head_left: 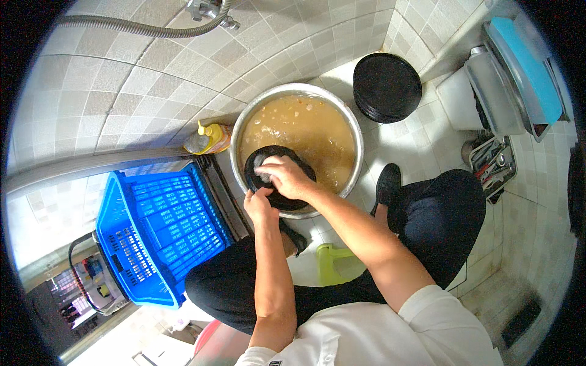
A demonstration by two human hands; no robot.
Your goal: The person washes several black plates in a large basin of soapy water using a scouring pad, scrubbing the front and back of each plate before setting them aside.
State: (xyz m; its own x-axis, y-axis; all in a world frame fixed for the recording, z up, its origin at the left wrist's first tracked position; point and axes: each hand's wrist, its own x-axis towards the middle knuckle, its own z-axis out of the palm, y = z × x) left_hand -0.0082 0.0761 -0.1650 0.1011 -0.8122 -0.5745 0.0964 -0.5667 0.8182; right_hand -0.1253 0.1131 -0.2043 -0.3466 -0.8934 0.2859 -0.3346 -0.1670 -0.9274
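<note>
A round black plate [289, 200] is tilted over the near left part of a large metal basin [356, 137]. My left hand [262, 207] grips the plate by its near left edge, thumb on top. On the plate's upper face my right hand [286, 176] presses a grey scouring pad [262, 167], which looks like steel wool and is partly covered by the fingers. Cloudy brown water [297, 123] fills the basin, with foam and small bits floating in it.
A stack of black plates [387, 87] stands on the tiled floor beyond the basin. At left are a yellow bottle [211, 137] and a blue plastic basket [169, 228]. A cutlery tray [494, 164] and stacked containers [496, 91] are at right. A green stool [336, 263] is below me.
</note>
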